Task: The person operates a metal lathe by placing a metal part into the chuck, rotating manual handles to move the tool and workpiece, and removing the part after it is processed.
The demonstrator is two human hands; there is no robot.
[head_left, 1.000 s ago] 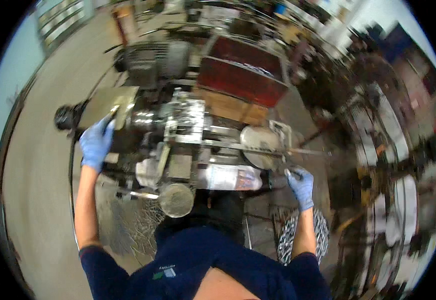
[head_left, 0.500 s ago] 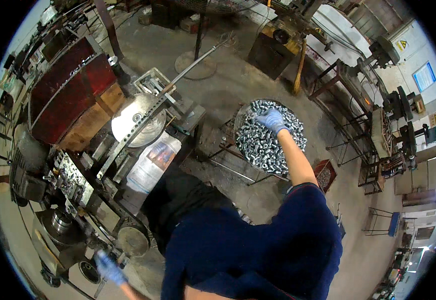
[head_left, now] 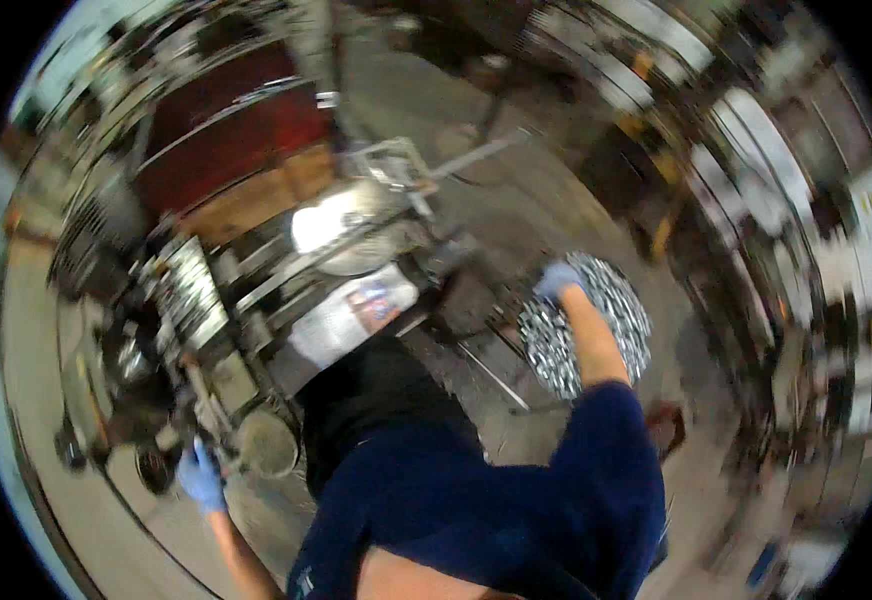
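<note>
A clear plastic bag (head_left: 351,312) with a white printed label bearing red and blue patches lies on the machine (head_left: 206,330), at its near edge just below the round metal disc (head_left: 341,225). The picture is blurred, so no other package, sign or screen can be told.

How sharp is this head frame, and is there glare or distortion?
Head view: motion blur throughout, worst at the right rim; glare on the round metal disc; fisheye bends edges; right hand on the bin of metal parts, left hand on the machine, both readable.
</note>
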